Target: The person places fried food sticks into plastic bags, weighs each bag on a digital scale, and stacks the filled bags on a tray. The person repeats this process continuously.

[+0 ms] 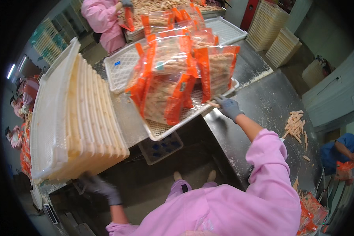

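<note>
My right hand (229, 108), in a grey glove, is at the near right edge of a white mesh tray (165, 134). Its fingertips close on a pale stick-shaped food piece (214, 104) beside the tray rim. Orange-and-clear plastic bags of food sticks (165, 97) are heaped in this tray, and one bag (219, 70) leans at its right side. My left hand (98, 187), also gloved in grey, is blurred below a tall stack of white plastic trays (88, 118). Blur hides its fingers, and whether it touches the stack is unclear.
Loose food sticks (295, 125) lie on the steel table (262, 103) at right. Filled bags (309, 212) sit lower right. Across the table a person in pink (106, 23) holds an orange bag; another in blue (339, 150) is at far right. A low tray (162, 147) shows in the gap.
</note>
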The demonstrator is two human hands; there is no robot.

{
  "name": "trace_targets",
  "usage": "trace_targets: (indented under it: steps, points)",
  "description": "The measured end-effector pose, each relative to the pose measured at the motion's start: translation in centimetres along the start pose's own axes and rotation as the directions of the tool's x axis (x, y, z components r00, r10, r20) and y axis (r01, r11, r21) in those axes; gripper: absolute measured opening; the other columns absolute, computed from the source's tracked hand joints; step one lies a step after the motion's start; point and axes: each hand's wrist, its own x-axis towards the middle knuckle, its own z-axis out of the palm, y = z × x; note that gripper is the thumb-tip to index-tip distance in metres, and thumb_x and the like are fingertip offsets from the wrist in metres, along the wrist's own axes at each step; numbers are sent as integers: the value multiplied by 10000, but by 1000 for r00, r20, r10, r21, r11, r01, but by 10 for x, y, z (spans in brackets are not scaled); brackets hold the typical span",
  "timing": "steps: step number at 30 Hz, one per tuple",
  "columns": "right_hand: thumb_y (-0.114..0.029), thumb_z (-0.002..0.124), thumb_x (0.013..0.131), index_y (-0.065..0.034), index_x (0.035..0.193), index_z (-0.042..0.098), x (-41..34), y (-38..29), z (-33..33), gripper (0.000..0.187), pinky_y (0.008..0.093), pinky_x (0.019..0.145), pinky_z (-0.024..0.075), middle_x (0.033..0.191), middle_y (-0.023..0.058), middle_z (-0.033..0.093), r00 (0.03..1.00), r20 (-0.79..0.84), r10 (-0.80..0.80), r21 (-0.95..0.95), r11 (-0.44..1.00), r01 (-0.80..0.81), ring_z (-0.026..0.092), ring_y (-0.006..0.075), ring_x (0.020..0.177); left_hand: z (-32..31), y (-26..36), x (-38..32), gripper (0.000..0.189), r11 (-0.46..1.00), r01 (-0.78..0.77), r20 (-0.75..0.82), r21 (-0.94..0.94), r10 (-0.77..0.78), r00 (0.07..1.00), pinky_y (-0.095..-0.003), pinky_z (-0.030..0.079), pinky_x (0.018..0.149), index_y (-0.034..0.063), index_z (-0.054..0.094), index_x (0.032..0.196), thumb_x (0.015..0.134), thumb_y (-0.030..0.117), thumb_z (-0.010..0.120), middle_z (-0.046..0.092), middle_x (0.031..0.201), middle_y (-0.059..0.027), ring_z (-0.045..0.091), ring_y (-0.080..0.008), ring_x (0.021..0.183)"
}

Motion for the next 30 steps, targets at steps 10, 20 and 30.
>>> trace_targets:
  steps: [10, 20, 30]
  points:
    - [-183, 484, 910, -159, 1037, 624, 46, 2, 50, 190, 380, 713, 538, 1080, 53, 626, 969, 38, -246, -201, 948, 248, 658, 236, 958, 263, 110, -100, 383, 195, 917, 666, -347, -637, 388, -358, 548, 687, -10, 481, 1199, 826, -45, 563, 597, 1055, -131, 625, -237, 808]
    - [-203, 522, 866, -166, 900, 647, -78, 75, 49, 135, 374, 586, 528, 881, 47, 672, 934, -37, -356, -234, 911, 339, 688, 224, 775, 221, 148, -207, 510, 182, 880, 707, -438, -536, 462, -351, 537, 723, 47, 427, 1317, 833, -112, 398, 573, 1051, -125, 594, -220, 818]
    - [-244, 558, 841, -136, 1159, 540, -239, 155, 33, 337, 402, 675, 540, 1114, 87, 562, 946, 297, -129, -142, 974, 177, 651, 259, 923, 168, 250, -351, 644, 69, 912, 747, -404, -551, 372, -325, 522, 833, 91, 301, 1418, 831, -162, 381, 490, 1240, -131, 565, -222, 998]
